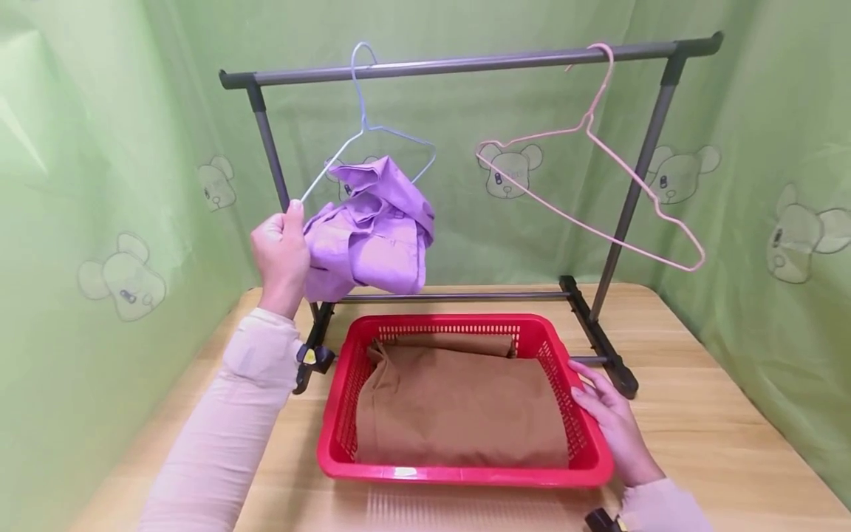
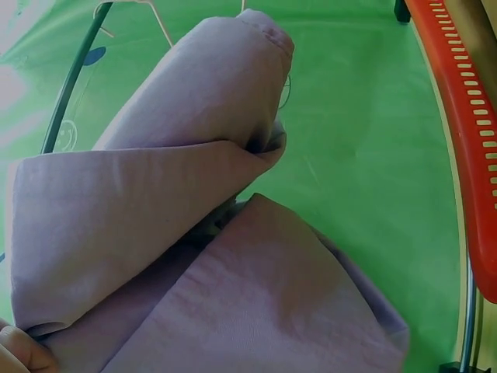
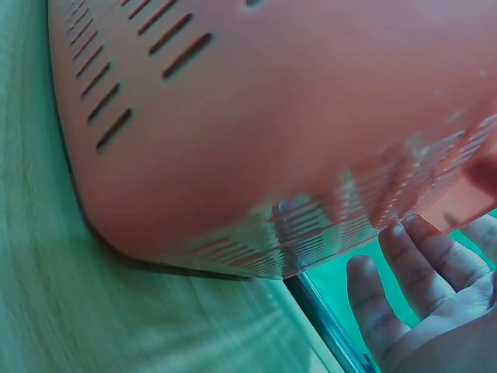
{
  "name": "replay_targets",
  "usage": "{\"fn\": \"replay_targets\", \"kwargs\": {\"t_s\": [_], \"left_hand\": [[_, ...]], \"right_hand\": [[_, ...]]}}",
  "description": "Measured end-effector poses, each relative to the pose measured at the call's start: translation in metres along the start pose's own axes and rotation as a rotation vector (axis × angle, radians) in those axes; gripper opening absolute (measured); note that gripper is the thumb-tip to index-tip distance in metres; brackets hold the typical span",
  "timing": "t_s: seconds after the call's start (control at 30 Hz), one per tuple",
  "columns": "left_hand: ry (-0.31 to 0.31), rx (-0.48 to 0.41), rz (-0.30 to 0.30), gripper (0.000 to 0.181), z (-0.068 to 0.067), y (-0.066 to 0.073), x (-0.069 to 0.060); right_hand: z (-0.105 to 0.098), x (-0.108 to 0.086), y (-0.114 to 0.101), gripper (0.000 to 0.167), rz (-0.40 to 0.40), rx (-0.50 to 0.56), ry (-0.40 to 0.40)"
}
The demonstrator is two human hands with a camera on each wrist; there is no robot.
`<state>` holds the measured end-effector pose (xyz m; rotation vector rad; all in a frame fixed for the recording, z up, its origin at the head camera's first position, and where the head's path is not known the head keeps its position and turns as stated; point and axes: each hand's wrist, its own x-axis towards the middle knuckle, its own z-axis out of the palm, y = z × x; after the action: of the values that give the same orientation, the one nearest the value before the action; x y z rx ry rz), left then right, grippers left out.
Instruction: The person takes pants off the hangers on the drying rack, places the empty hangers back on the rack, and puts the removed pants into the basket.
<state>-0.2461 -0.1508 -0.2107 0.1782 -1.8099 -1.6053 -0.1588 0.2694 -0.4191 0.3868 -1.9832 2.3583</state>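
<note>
My left hand [image 1: 282, 247] grips the left edge of a bunched purple garment [image 1: 388, 247], raised off the table. Its kind cannot be told from the folds. The thumb lies at the left end of a lavender wire hanger [image 1: 363, 111] hooked on the rack's rail. The garment hides the hanger's lower part. In the left wrist view, the purple cloth [image 2: 116, 225] fills much of the frame, with a bit of the left hand [image 2: 23, 350] at the corner. My right hand [image 1: 614, 421] touches the right side of a red basket [image 1: 465, 475], fingers fairly straight in the right wrist view.
Folded brown cloth [image 1: 459, 406] lies in the basket. A pink wire hanger [image 1: 588, 122] hangs tilted at the right of the grey rack [image 1: 479, 65]. The rack's black foot [image 1: 601, 347] stands behind the basket's right side. Green fabric walls [image 1: 166, 207] enclose the wooden table [image 1: 718, 414].
</note>
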Motion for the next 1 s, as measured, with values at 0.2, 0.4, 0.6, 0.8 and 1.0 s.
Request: {"fn": "replay_targets", "kwargs": {"t_s": [0.2, 0.4, 0.6, 0.8, 1.0], "left_hand": [[0.005, -0.011, 0.01, 0.045, 0.0, 0.002, -0.001], [0.005, -0.022, 0.013, 0.047, -0.001, 0.003, -0.002], [0.001, -0.038, 0.021, 0.047, -0.002, 0.007, -0.004], [-0.008, -0.024, 0.019, 0.048, -0.003, 0.013, -0.006], [0.002, -0.046, 0.006, 0.048, -0.002, 0.014, -0.008]], "right_hand": [[0.0, -0.001, 0.0, 0.044, -0.001, -0.003, -0.003], [0.0, 0.0, -0.001, 0.048, 0.014, -0.016, -0.004], [0.001, 0.0, 0.001, 0.044, 0.003, 0.003, -0.006], [0.002, 0.001, 0.002, 0.043, 0.017, 0.003, 0.011], [0.001, -0.001, 0.001, 0.043, 0.001, -0.006, 0.012]]}}
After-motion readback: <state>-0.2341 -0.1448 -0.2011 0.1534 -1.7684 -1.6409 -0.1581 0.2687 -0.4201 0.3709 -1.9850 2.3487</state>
